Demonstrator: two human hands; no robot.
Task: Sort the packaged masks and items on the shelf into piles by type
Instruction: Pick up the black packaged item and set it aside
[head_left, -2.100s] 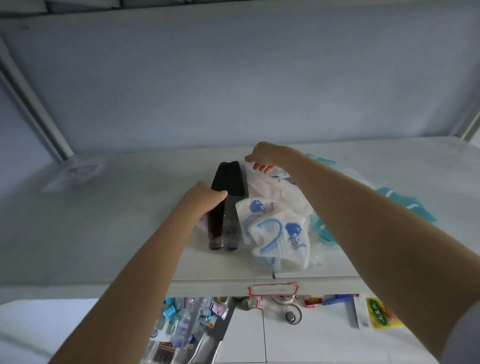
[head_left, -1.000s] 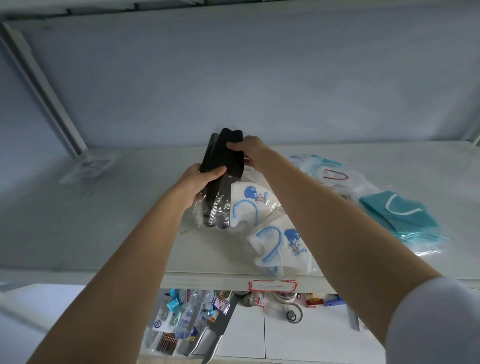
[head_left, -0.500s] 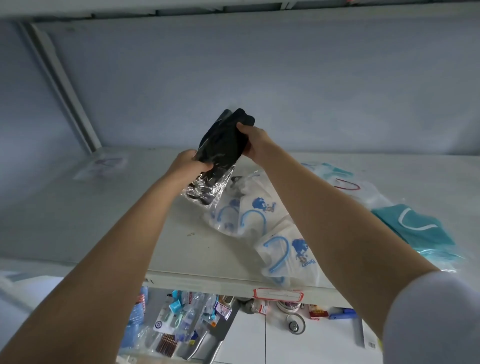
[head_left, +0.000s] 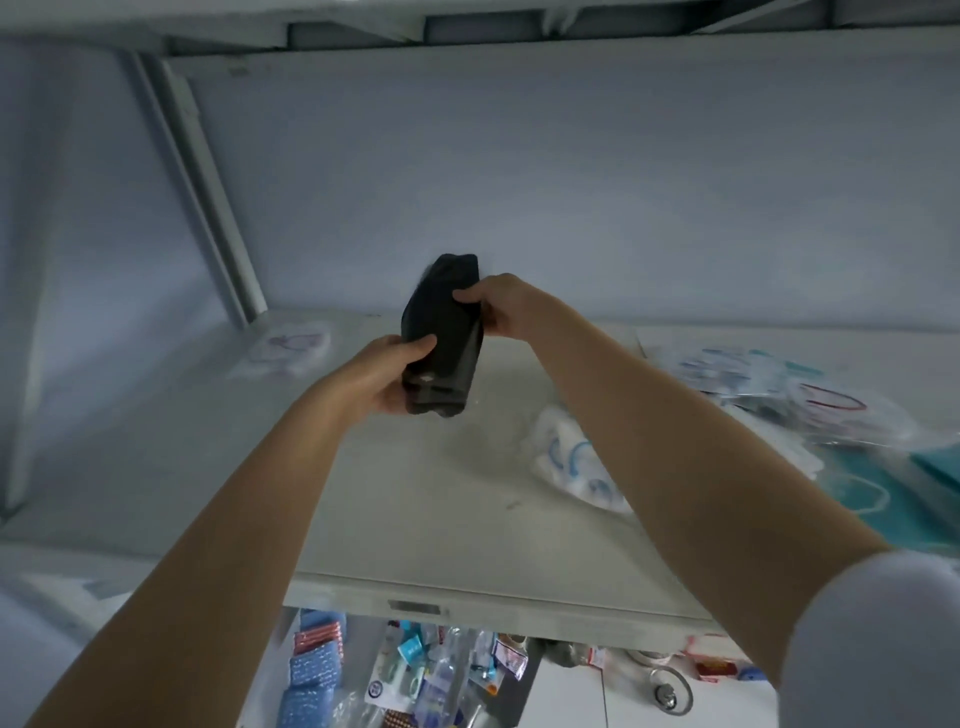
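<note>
Both hands hold a stack of black packaged masks (head_left: 441, 338) upright in the air above the white shelf (head_left: 426, 519). My left hand (head_left: 382, 376) grips its lower left edge, and my right hand (head_left: 498, 306) pinches its upper right side. White masks with blue print (head_left: 571, 462) lie on the shelf to the right, partly hidden behind my right forearm. Further right lie clear packets with a red-looped mask (head_left: 831, 405) and teal masks (head_left: 883, 483). A single clear packet (head_left: 291, 348) rests at the back left of the shelf.
A metal upright (head_left: 208, 192) runs along the back left corner, with the wall close behind. Below the shelf's front edge (head_left: 467, 603), a lower level holds assorted small packaged goods (head_left: 415, 675).
Both hands lifted the black masks off the shelf, away from the white and blue masks, and carried them up and leftward. The stack now stands more upright.
</note>
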